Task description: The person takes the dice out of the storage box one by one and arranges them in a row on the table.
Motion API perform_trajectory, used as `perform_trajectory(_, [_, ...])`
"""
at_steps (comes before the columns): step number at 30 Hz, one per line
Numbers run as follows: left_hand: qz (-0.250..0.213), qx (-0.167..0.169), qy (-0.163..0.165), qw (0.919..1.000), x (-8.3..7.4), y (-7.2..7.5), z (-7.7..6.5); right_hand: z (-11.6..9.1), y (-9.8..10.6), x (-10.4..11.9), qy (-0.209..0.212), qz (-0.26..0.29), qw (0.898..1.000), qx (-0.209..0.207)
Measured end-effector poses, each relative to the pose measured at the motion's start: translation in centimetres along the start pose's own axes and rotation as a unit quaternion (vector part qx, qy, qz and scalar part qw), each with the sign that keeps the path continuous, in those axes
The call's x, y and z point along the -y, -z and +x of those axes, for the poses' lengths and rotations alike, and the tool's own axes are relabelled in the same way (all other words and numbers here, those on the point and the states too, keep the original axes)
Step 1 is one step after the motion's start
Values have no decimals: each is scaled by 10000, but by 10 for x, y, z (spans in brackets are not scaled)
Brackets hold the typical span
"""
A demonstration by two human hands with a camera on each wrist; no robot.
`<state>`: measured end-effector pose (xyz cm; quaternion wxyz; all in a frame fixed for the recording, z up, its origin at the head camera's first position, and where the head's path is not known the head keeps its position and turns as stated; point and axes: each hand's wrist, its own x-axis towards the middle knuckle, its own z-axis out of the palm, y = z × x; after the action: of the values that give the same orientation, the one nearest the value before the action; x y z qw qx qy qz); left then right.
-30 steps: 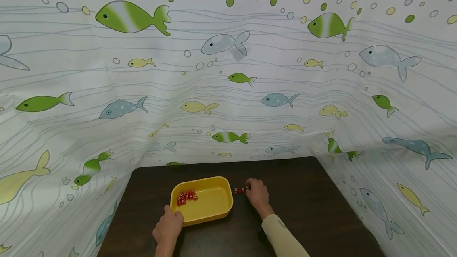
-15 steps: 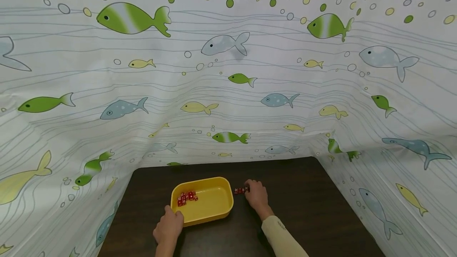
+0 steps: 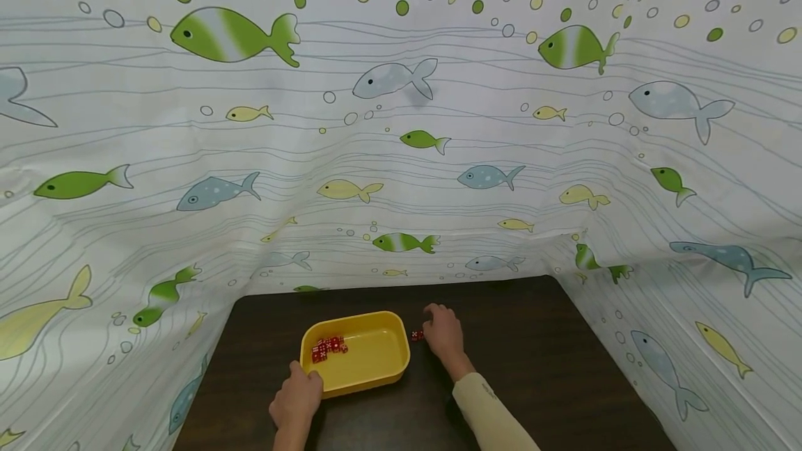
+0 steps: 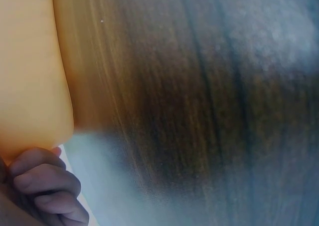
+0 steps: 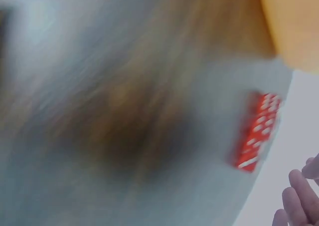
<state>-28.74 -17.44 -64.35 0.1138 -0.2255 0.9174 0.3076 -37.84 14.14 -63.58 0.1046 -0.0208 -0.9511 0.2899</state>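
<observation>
In the head view, my left hand [image 3: 297, 395] grips the near left corner of a yellow plastic tray [image 3: 370, 364]. Its curled fingers [image 4: 47, 178] show against the tray wall [image 4: 32, 71] in the left wrist view. Several red dice [image 3: 328, 348] with white pips lie in the tray's left part. To the right of the tray, a short row of red dice [image 3: 417, 335] lies on the table, partly hidden by my right hand [image 3: 445, 336]. The right wrist view shows the whole row [image 5: 258, 132], with the fingers [image 5: 295, 198] apart from it and nothing seen between them.
The dark wood-grain table [image 3: 532, 367] carries tray and dice. A white curtain printed with fish [image 3: 401, 124] hangs behind the table and along both sides. The tray's wall [image 5: 296, 26] stands close to the row of dice.
My right hand has let go of the die at the row's right end and shifted slightly left and up. The left hand and tray have not visibly moved.
</observation>
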Motion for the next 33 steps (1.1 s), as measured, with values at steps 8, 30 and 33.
perform_trajectory(8, [5, -4, -25, 10000, 0, 0, 2, 3, -3, 38, 277, 452, 9985, -105])
perform_trajectory(30, [117, -35, -48, 9999, 0, 1, -1, -22, -52, 100, 1153, 90, 9899, 821])
perform_trajectory(33, [104, -38, -29, 9999, -2, 2, -2, -25, -56, 104, 1155, 1, 9870, 1119])
